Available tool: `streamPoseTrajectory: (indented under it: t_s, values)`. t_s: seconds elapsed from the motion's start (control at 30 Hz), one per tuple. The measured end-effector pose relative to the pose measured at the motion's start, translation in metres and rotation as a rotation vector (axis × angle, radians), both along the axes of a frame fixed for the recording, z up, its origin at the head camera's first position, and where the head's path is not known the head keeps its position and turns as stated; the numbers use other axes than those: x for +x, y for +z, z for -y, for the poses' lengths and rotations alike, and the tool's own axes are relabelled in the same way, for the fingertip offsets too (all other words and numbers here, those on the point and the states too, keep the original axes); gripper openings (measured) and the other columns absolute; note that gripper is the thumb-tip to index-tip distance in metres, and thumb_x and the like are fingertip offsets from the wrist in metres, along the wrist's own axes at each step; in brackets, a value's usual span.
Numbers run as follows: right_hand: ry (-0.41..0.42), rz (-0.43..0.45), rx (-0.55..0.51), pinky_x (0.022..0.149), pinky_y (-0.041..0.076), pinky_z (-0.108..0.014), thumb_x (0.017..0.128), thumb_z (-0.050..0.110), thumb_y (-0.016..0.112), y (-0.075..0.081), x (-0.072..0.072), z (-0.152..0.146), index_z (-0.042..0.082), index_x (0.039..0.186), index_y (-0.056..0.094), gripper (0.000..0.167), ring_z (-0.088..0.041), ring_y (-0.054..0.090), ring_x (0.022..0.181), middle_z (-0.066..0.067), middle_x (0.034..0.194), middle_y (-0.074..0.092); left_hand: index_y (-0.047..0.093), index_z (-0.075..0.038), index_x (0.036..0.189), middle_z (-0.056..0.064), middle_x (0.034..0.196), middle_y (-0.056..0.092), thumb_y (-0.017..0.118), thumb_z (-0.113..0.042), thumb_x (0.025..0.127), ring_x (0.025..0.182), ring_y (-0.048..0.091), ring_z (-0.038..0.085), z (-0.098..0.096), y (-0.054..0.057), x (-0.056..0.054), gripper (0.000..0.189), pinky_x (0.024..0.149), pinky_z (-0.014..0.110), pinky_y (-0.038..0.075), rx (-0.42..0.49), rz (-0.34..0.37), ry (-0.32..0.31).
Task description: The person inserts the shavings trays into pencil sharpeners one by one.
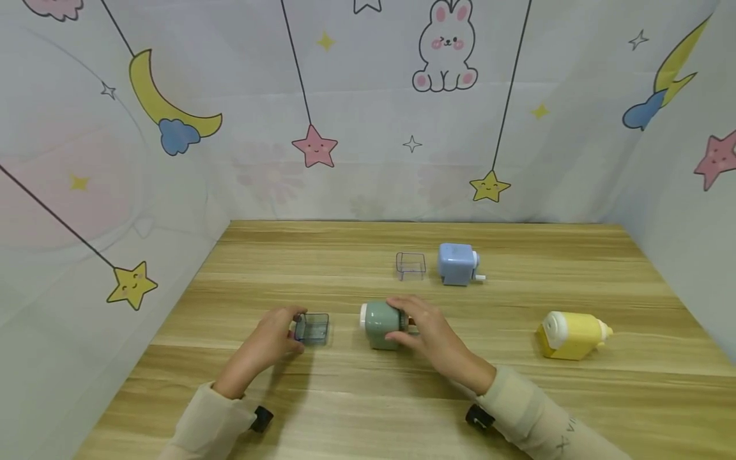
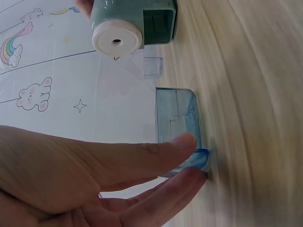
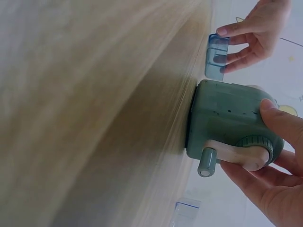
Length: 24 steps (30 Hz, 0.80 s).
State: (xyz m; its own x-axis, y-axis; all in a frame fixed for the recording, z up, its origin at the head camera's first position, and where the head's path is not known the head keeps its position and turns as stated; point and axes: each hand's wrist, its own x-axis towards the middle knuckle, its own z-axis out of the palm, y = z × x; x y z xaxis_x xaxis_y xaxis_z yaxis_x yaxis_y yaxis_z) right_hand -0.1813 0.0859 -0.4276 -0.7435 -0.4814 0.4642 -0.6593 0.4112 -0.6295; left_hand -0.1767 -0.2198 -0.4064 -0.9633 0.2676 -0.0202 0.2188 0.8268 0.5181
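Observation:
A green crank pencil sharpener (image 1: pixel 382 324) with a white front ring stands on the table. My right hand (image 1: pixel 428 329) grips it from its crank side, thumb and fingers spread around the body. In the left wrist view the sharpener (image 2: pixel 132 23) shows a pencil hole and an open drawer slot. To its left, my left hand (image 1: pixel 273 335) pinches the far-left end of a clear bluish shavings drawer (image 1: pixel 313 328), which sits low at the tabletop. The crank handle (image 3: pixel 207 162) hangs beside the sharpener in the right wrist view.
Behind stand a blue crank sharpener (image 1: pixel 457 263) and a clear drawer (image 1: pixel 411 263) beside it. A yellow and white sharpener (image 1: pixel 572 335) is at the right. Printed cloth (image 1: pixel 368 172) encloses the wooden table (image 1: pixel 368 409) at the back and sides.

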Motion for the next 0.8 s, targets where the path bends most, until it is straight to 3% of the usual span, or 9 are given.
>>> streamPoseTrajectory:
  t_s: [0.47,0.8]
  values:
    - [-0.009,-0.009,-0.002,0.085,0.056,-0.027,0.078,0.01,0.084,-0.001,0.0004,0.0003,-0.008,0.129,0.059,0.06,-0.032,0.063,0.111,-0.019,0.129,0.061,0.054,0.013,0.131,0.024,0.114,0.062,0.085,0.008,0.072,0.076,0.06,0.019,-0.0062,-0.0012,-0.0006,0.066,0.064,0.032,0.053,0.064,0.049,-0.004]
    - [-0.042,0.038,-0.004,0.085,0.057,-0.028,0.076,0.009,0.085,0.0025,0.0017,0.0008,-0.008,0.128,0.061,0.06,-0.033,0.062,0.113,-0.02,0.129,0.061,0.055,0.014,0.13,0.022,0.112,0.062,0.084,0.01,0.072,0.075,0.061,0.019,-0.0075,-0.0024,-0.0025,0.066,0.064,0.031,0.053,0.074,0.05,0.0]
